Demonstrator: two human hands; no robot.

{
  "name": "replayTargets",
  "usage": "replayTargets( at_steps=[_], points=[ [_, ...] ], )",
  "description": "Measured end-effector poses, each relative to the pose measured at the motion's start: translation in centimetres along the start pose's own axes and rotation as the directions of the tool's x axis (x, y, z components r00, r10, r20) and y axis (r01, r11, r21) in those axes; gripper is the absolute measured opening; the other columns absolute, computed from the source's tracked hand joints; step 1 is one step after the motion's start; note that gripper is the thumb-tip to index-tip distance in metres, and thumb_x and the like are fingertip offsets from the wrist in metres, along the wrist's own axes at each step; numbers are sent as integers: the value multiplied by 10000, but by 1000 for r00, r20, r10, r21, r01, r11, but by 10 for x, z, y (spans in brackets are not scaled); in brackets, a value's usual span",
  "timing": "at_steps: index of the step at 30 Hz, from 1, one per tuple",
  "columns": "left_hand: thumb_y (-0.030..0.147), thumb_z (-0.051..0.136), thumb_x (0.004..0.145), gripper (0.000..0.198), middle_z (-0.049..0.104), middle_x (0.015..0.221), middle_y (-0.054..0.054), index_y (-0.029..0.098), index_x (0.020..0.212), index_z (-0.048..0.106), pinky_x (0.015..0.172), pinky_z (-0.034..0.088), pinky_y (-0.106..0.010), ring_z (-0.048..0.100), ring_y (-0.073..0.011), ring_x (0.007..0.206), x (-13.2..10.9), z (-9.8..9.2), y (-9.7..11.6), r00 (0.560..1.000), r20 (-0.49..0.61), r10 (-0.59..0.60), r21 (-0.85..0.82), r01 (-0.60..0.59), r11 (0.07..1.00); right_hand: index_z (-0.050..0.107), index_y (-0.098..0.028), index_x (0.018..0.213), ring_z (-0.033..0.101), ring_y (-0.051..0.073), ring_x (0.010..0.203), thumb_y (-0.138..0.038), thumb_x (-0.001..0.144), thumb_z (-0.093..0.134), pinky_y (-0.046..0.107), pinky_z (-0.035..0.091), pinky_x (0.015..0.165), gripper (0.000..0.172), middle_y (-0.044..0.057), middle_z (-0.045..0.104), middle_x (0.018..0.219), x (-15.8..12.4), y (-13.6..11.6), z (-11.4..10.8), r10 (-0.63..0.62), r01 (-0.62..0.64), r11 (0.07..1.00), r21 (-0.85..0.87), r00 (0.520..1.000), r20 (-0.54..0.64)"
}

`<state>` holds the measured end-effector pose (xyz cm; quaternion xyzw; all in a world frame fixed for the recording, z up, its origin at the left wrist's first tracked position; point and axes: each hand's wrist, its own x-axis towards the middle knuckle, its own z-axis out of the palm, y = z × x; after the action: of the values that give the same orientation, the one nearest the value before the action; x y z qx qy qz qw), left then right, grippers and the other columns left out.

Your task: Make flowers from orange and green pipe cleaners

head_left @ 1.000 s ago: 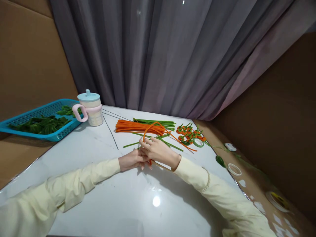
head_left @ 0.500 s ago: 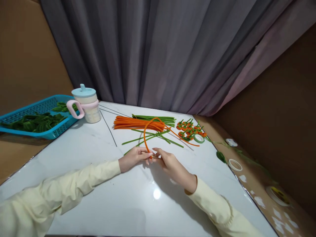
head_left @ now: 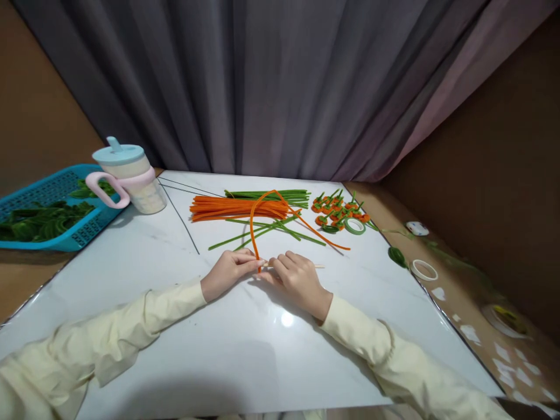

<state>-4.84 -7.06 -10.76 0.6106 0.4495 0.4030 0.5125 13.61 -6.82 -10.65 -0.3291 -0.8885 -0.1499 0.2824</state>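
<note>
My left hand [head_left: 228, 272] pinches the near end of a long orange pipe cleaner [head_left: 258, 217], which arches up and back over the table toward the right. My right hand [head_left: 297, 279] is closed round a thin wooden stick [head_left: 318, 266] lying flat on the white table [head_left: 245, 344]; the stick's tip shows past my knuckles. The fingertips of both hands meet where the pipe cleaner touches the stick. Behind them lie a bundle of orange pipe cleaners [head_left: 219, 207] and loose green pipe cleaners [head_left: 262, 228].
A cup with a pink handle and blue lid [head_left: 126, 178] stands at the back left beside a blue basket [head_left: 48, 192] of green leaves. Several small orange flowers [head_left: 336, 209] and a green tape roll [head_left: 354, 226] lie back right. Tape rings [head_left: 424, 269] rest on the brown ledge.
My right hand drew back from over the left hand and closed on the stick. The orange pipe cleaner's end came nearer with both hands. The camera view tilted and shifted.
</note>
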Motion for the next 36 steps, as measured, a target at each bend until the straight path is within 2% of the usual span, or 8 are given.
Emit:
replayTargets(
  at_steps=[4, 8, 11, 20, 29, 32, 36],
  points=[
    [361, 671, 723, 211, 603, 700, -21, 159, 700, 727, 671, 424, -251, 534, -144, 700, 0, 0, 1, 998, -58, -24, 1, 24, 1000, 558, -156, 631, 439, 145, 552, -465, 913, 457, 292, 250, 542, 429, 15, 532, 560, 4, 2, 9, -24, 21, 999, -26, 995, -100],
    [348, 678, 709, 205, 637, 682, -14, 147, 674, 691, 649, 434, -240, 541, -133, 656, 0, 2, 8, 990, -115, -75, -30, 72, 997, 550, -159, 625, 439, 137, 550, -450, 907, 467, 291, 228, 530, 413, 11, 532, 562, 2, 2, 11, 15, -16, 1000, -9, 996, -87],
    [341, 687, 691, 205, 643, 667, -14, 141, 650, 672, 638, 440, -234, 541, -130, 636, -1, 3, 11, 986, -152, -72, 10, 74, 997, 549, -162, 622, 447, 134, 562, -458, 904, 461, 285, 230, 539, 418, 11, 537, 570, 0, 1, 9, 52, -50, 998, 28, 997, -63],
    [357, 657, 724, 217, 653, 686, -21, 144, 687, 666, 629, 455, -237, 557, -142, 657, -3, 3, 4, 985, -170, 39, 73, -27, 997, 593, -164, 718, 495, 149, 630, -556, 845, 508, 267, 258, 563, 420, 25, 577, 643, -1, -4, 7, 140, -149, 983, 108, 986, 89],
    [313, 612, 797, 186, 643, 731, -30, 151, 726, 667, 649, 436, -239, 559, -141, 689, -5, 3, -1, 971, -142, 191, 212, -158, 964, 559, -163, 684, 489, 139, 634, -342, 890, 497, 249, 227, 529, 280, 22, 568, 639, 0, -7, 10, 199, -227, 952, 207, 969, 148],
    [303, 599, 815, 184, 636, 730, -36, 149, 730, 654, 641, 428, -243, 551, -138, 676, -6, 3, -2, 955, -135, 263, 270, -220, 937, 570, -162, 701, 487, 135, 628, -295, 888, 490, 248, 241, 539, 243, 18, 563, 633, -2, -6, 11, 209, -239, 942, 234, 967, 146],
    [285, 576, 838, 192, 615, 715, -42, 147, 717, 632, 615, 412, -250, 528, -134, 659, -7, 4, -3, 924, -115, 366, 368, -302, 879, 579, -159, 694, 491, 131, 614, -290, 908, 469, 256, 257, 551, 274, 21, 562, 631, -4, -5, 13, 188, -210, 950, 230, 975, 115]
  ],
)
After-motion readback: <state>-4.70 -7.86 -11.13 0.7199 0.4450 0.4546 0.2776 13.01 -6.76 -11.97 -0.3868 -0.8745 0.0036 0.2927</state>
